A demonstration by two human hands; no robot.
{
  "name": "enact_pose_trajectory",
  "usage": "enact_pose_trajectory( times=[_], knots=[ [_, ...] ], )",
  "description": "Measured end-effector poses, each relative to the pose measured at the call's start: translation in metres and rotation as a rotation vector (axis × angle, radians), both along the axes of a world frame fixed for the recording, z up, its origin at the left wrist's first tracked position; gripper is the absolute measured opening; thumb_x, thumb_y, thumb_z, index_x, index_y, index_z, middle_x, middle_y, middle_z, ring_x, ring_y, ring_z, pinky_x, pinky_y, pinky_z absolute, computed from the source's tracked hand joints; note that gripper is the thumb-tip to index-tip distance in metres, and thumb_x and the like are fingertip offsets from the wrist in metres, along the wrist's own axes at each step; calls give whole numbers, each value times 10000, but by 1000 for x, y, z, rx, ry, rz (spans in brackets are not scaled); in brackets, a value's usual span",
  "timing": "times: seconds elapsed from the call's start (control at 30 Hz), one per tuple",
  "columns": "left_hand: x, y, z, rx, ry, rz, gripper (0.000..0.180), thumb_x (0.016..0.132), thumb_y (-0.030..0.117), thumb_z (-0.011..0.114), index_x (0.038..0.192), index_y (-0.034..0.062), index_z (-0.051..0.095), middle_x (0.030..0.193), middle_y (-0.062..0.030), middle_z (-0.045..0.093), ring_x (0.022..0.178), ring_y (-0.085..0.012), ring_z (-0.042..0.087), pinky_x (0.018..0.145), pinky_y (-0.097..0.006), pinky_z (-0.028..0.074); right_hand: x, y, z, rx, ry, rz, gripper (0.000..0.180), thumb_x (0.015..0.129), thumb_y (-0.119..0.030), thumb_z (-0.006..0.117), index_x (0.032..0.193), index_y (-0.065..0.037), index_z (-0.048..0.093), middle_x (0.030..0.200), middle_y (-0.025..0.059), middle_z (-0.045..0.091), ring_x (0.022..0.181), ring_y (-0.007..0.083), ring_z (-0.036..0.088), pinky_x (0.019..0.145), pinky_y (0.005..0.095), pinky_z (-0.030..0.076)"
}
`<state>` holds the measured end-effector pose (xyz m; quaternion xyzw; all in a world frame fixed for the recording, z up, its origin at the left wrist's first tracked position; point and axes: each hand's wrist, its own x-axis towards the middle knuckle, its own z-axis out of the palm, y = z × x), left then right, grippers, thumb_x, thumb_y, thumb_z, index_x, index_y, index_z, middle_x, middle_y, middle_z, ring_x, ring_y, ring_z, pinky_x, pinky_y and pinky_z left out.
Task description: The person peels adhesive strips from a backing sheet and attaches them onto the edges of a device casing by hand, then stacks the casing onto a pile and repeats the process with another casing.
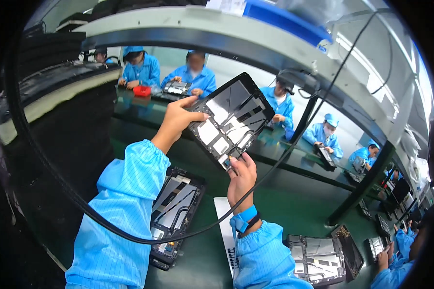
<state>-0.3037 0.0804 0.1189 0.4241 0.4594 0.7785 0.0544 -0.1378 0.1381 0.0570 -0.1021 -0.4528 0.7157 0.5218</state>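
I hold a black tablet back panel (pixel 231 118) up in the air, its inner side with grey and white patches facing me. My left hand (pixel 178 120) grips its left edge with the thumb across the face. My right hand (pixel 241 176) pinches the lower corner from below. Both arms are in light blue sleeves, and a blue band sits on my right wrist. A second open panel (pixel 176 209) lies flat on the green bench under my left forearm.
A white sheet (pixel 225 226) lies by my right wrist. Another open panel (pixel 318 257) rests at the lower right. A black cable (pixel 275 166) sags across the view. Several people in blue coats work along the far bench (pixel 275 149), one beside a red tray (pixel 142 90).
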Motion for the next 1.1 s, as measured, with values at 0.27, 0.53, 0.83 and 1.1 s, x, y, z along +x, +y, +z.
enact_pose_trajectory(
  times=[0.27, 0.53, 0.83, 1.1],
  knots=[
    [34, -44, 19, 89, -390, -495, 481, 568, -73, 617, 1028, -119, 486, 859, -162, 578, 720, -216, 598, 675, -310, 490, 104, 18, 49, 227, -217, 128, 444, 742, -194, 602, 1077, 3, 387, 892, 80, 512, 795, 176, 525, 668, 281, 431],
    [140, -54, -27, -159, -399, -690, 482, 584, -52, 610, 1048, -98, 490, 888, -174, 584, 748, -212, 596, 736, -318, 479, 258, 39, 69, 377, -450, -73, 357, 803, -216, 546, 1079, 6, 502, 965, 63, 561, 875, 129, 529, 749, 251, 423],
    [248, 18, -52, -327, -676, -951, 126, 628, -29, 620, 741, -30, 564, 733, -124, 590, 663, -207, 589, 624, -302, 495, 417, 40, -3, 64, -491, -301, 252, 731, -78, 600, 949, 39, 553, 855, 64, 576, 746, 125, 537, 676, 229, 427],
    [318, 28, -112, -310, -229, -560, 692, 651, 58, 636, 1224, -42, 261, 1114, -181, 402, 995, -207, 442, 858, -276, 366, 426, 26, -41, 118, -606, -689, 275, 756, -78, 581, 972, 84, 526, 860, 90, 577, 770, 128, 531, 691, 223, 412]
  ],
)
